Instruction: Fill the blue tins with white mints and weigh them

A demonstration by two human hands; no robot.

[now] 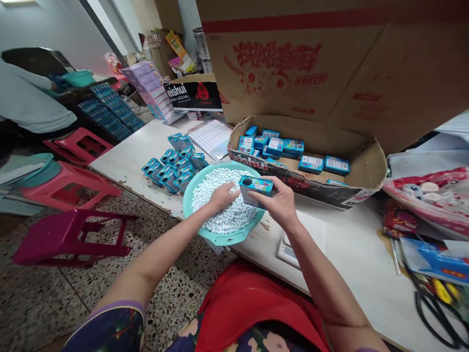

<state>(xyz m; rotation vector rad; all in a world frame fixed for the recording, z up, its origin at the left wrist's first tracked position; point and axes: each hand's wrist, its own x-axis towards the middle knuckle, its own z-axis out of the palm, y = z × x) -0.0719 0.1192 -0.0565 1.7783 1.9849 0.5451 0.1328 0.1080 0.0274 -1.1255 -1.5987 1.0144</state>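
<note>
Blue box (256, 184): one, gripped between thumb and fingers of right hand (283, 203), above the basin's right rim, presumably so spills drop back. Left hand (223, 197): half-curled, fingertips among white pellets (234, 222); cannot tell whether any are pinched. Basin (230, 239): bench's (348, 259) near edge, probably for easy reach. Carton (326, 191): behind, rightward.

Fairly bright, soft indoor light covers the table (351, 244), its white top pale and nearly washed out in places. The white pellets (227, 222) are bright, with little shading between them. The raised carton flap (351, 63) is darker, its red print (278, 56) soft and smeared. Shadow darkens the terrazzo floor (168, 298) beneath. Wide-angle distortion stretches the maroon stool (54, 239) and black scissors (423, 288) near the edges; small lettering on the blue box (256, 185) is blurred.
</note>
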